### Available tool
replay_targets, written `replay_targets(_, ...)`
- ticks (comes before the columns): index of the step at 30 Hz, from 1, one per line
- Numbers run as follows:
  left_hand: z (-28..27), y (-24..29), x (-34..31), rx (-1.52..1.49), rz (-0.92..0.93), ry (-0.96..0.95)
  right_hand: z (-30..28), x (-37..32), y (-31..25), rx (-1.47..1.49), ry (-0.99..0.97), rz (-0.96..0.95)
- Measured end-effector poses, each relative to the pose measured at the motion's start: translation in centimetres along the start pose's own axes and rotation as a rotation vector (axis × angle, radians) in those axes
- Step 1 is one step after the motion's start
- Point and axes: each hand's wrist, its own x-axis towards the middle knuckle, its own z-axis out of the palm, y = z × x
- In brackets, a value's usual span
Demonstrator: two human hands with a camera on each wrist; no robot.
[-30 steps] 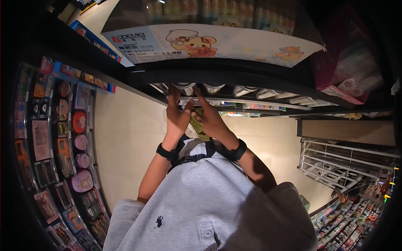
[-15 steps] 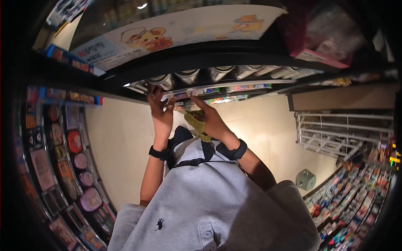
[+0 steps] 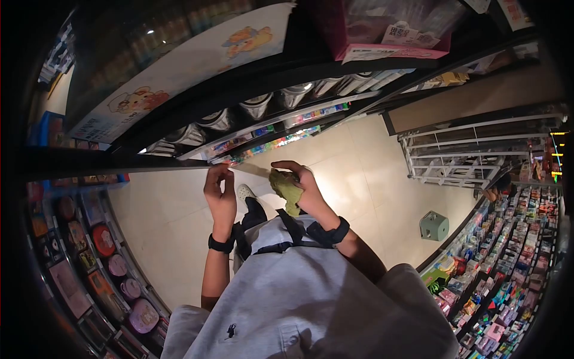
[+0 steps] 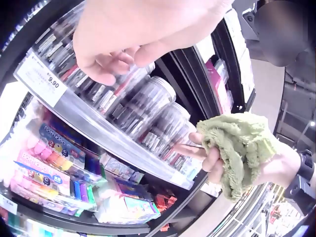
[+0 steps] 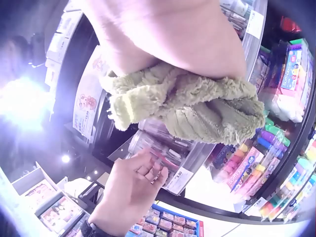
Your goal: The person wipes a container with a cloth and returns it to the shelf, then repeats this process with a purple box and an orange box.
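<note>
A crumpled green cloth [image 3: 287,190] is gripped in my right hand [image 3: 308,188], with its folds hanging below the palm. The right wrist view shows the fluffy cloth [image 5: 197,106] bunched under the hand, hiding the fingers. My left hand [image 3: 220,194] is lifted just in front of the shelf edge, its fingers loosely bent and nothing seen between them. In the left wrist view, that left hand [image 4: 148,39] overlaps a row of clear jars [image 4: 148,101] of thin packed items, standing behind a ledge with a price label [image 4: 42,79].
Marker packs [image 4: 54,173] fill the shelf below. A pink box [image 3: 394,51] and a printed display box [image 3: 179,72] sit above. To the right stand a white wire rack [image 3: 454,155] and a green stool [image 3: 434,226]. Goods shelves [image 3: 89,257] line the left side.
Both hands have drawn back from the jars toward the body and moved apart. The cloth stays in the right hand. The view has turned, bringing more of the jar row and the stool into sight.
</note>
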Motion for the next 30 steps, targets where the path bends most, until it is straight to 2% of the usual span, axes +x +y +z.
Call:
replay_targets(1, 0.8, 0.3, -0.4, 0.08, 0.007, -0.104, -0.2, -0.3, 0.1, 0.103, 0.0, 0.051)
replay_targets(3, 3.2, 0.9, -1.1, 0.109, -0.012, -0.193, -1.4, -0.3, 0.8, 0.061, 0.005, -0.079)
replay_targets(5, 6.6, 1.4, -1.7, 0.13, -0.041, -0.247, -3.8, -0.6, 1.5, 0.079, -0.014, -0.077)
replay_targets(9, 16.6, 5.8, -1.4, 0.101, 0.012, -0.258, -11.9, -1.8, 0.9, 0.032, -0.049, -0.049)
replay_targets(11, 21.7, 7.4, -0.5, 0.116, 0.092, -0.279, -16.7, -2.1, 1.3, 0.041, 0.04, -0.1)
replay_targets(12, 24.0, 8.1, 0.2, 0.124, 0.166, -0.301, -19.1, -2.3, 0.4, 0.094, 0.036, 0.073)
replay_targets(13, 26.3, 9.0, 0.9, 0.124, 0.165, -0.297, -21.0, -2.4, 0.0, 0.093, 0.032, 0.074)
replay_targets(15, 30.2, 10.6, 2.5, 0.278, 0.227, -0.263, -24.4, -2.0, -0.9, 0.067, 0.051, 0.074)
replay_targets(16, 31.7, 10.8, 3.2, 0.345, 0.261, -0.252, -25.4, -1.8, -1.4, 0.095, 0.068, 0.007)
replay_targets(21, 35.4, 10.2, 5.5, 0.626, 0.471, -0.196, -29.3, 0.4, -3.7, -0.025, 0.04, -0.089)
replay_targets(25, 35.3, 10.0, 5.0, 0.536, 0.534, -0.2, -30.1, 3.2, -5.4, 0.065, 0.059, -0.191)
replay_targets(27, 35.3, 10.2, 4.2, 0.536, 0.51, -0.133, -29.5, 4.1, -7.0, 0.132, 0.108, -0.296)
replay_targets(28, 35.0, 9.9, 4.1, 0.646, 0.658, -0.107, -29.4, 4.4, -7.9, 0.072, 0.116, -0.293)
replay_targets(30, 35.0, 9.7, 3.7, 0.566, 0.611, -0.151, -29.6, 4.5, -8.7, 0.0, 0.098, -0.277)
